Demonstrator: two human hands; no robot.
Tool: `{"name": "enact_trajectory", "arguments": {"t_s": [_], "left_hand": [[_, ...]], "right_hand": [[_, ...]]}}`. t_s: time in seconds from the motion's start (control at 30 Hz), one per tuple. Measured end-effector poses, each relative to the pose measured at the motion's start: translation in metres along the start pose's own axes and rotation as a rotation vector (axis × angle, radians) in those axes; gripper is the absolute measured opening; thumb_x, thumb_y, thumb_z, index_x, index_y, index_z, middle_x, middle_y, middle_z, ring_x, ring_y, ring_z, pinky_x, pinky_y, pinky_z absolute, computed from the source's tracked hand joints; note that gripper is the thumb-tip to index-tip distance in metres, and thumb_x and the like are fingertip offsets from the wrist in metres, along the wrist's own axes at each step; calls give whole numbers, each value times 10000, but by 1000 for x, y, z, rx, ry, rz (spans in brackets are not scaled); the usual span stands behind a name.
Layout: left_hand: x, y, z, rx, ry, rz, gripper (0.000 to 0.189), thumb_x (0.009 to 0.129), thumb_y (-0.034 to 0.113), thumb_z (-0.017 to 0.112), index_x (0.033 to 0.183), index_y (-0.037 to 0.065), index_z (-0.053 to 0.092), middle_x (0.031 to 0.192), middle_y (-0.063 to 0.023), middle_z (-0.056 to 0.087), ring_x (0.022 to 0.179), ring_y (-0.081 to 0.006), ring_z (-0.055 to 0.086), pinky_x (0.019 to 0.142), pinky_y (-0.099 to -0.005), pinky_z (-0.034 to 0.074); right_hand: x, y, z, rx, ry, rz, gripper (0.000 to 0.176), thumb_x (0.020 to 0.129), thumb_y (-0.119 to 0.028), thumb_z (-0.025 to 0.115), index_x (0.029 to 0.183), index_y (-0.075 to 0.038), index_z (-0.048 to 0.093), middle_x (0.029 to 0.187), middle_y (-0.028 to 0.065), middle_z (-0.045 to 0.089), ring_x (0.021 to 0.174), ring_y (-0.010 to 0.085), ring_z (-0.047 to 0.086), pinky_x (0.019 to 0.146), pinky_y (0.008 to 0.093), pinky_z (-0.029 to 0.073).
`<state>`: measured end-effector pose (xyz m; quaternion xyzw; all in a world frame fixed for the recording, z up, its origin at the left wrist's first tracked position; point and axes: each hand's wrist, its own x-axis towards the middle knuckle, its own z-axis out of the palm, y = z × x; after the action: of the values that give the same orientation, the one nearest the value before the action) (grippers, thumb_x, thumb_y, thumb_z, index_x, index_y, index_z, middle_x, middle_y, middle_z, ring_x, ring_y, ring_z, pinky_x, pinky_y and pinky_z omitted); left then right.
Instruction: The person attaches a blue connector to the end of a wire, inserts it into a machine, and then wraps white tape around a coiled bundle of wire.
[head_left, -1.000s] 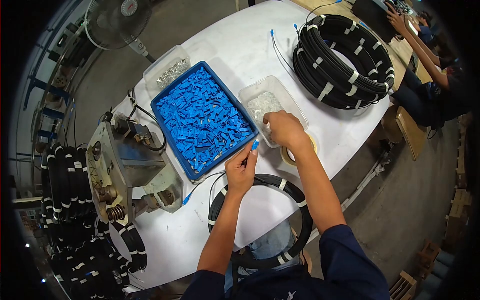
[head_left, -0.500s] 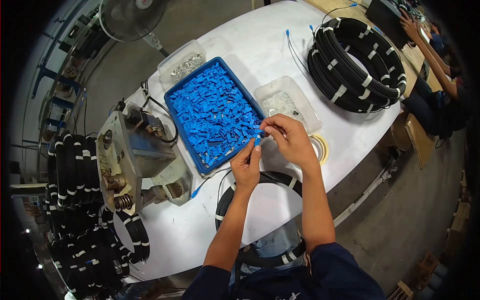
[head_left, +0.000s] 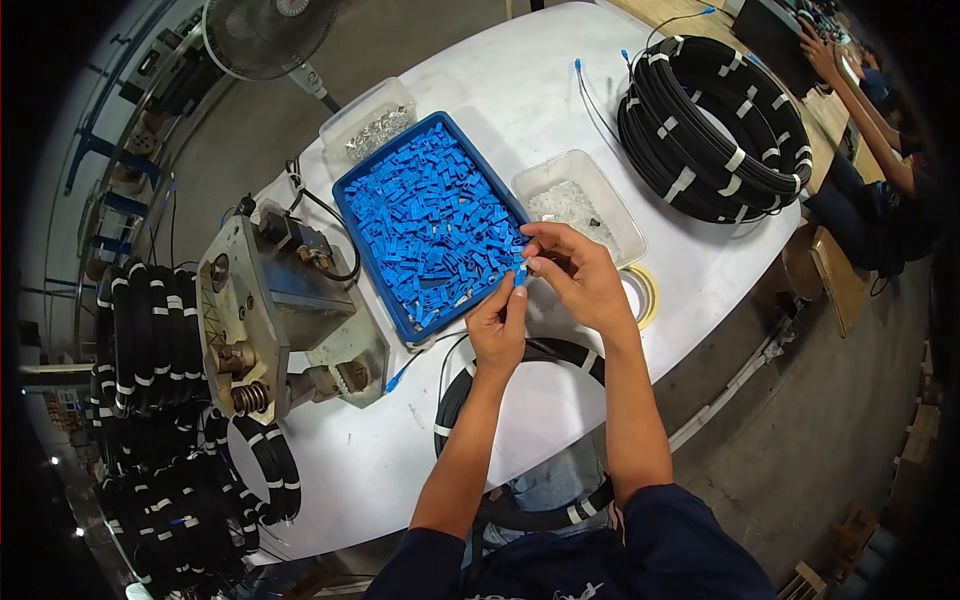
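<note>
A small blue connector (head_left: 519, 277) with a pale tip stands upright between the fingertips of my left hand (head_left: 497, 330), which is closed on it. My right hand (head_left: 582, 280) is bent in from the right, its thumb and fingers drawn together at the connector's top end. Anything pinched there is too small and covered to make out. Both hands are over the near right corner of a blue tray (head_left: 372, 265), which is full of loose blue connector parts (head_left: 430, 215). Below my hands, a black cable coil (head_left: 455, 400) lies on the table edge and over my lap.
A clear box (head_left: 632, 235) of small transparent parts and a yellow tape roll (head_left: 650, 297) sit to the right. Another box (head_left: 335, 127) holds metal bits. A metal press (head_left: 300, 300) stands left, a large cable coil (head_left: 690, 150) far right. A fan and a co-worker are beyond.
My right fingertips have come closer to the connector's tip, and my left hand has risen slightly with the connector. The view has shifted a little.
</note>
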<state>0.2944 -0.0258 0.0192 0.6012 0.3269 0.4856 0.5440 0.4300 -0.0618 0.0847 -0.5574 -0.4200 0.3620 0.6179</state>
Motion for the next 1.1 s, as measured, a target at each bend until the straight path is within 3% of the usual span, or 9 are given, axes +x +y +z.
{"name": "enact_trajectory", "arguments": {"t_s": [0.2, 0.3, 0.7, 0.77, 0.9, 0.97, 1.1], "left_hand": [[-1, 1, 0, -5, -14, -55, 251, 907, 1, 589, 1131, -96, 648, 1019, -87, 687, 857, -89, 583, 755, -220, 465], [2, -1, 1, 41, -25, 14, 252, 909, -1, 585, 1135, -92, 649, 1022, -83, 689, 837, -81, 576, 731, -214, 461], [-2, 3, -3, 138, -116, 32, 299, 968, 77, 557, 1225, -71, 602, 982, -89, 693, 813, -74, 570, 715, -214, 457], [-4, 2, -6, 164, -134, -91, 309, 977, 95, 554, 1241, -62, 595, 977, -98, 694, 824, -85, 578, 726, -219, 463], [-4, 2, -8, 138, -158, -136, 314, 982, 103, 551, 1251, -56, 589, 972, -98, 689, 798, -83, 566, 709, -223, 464], [-4, 1, -7, 139, -129, -58, 316, 986, 105, 547, 1260, -48, 587, 872, -48, 652, 725, -64, 520, 641, -212, 438], [-5, 2, -7, 74, -122, -111, 318, 989, 113, 549, 1263, -43, 588, 767, 2, 569, 663, -51, 460, 579, -204, 395]], "right_hand": [[2, 1, -2, 51, -14, 48, 317, 877, 43, 606, 1190, -7, 611, 955, 78, 676, 905, 133, 646, 856, 274, 512], [2, -4, -3, -7, -9, 30, 302, 877, 39, 610, 1176, -2, 615, 958, 96, 689, 908, 146, 658, 854, 276, 516], [3, -2, -3, -99, 5, 22, 211, 877, 8, 628, 1086, 24, 651, 949, 128, 716, 890, 169, 694, 795, 278, 536], [3, -2, -2, -105, 9, 10, 201, 876, -6, 637, 1074, 23, 657, 929, 121, 718, 870, 158, 689, 780, 268, 533], [3, -1, -2, -128, 9, 59, 197, 873, -15, 644, 1067, 21, 660, 925, 115, 718, 848, 145, 682, 769, 259, 530], [3, 4, 0, -66, 21, 38, 189, 870, -13, 645, 1056, 20, 662, 917, 110, 718, 834, 137, 676, 756, 252, 527], [4, 4, 4, -32, 45, 35, 178, 874, -8, 637, 1048, 20, 664, 912, 109, 718, 838, 137, 677, 751, 255, 530]]}}
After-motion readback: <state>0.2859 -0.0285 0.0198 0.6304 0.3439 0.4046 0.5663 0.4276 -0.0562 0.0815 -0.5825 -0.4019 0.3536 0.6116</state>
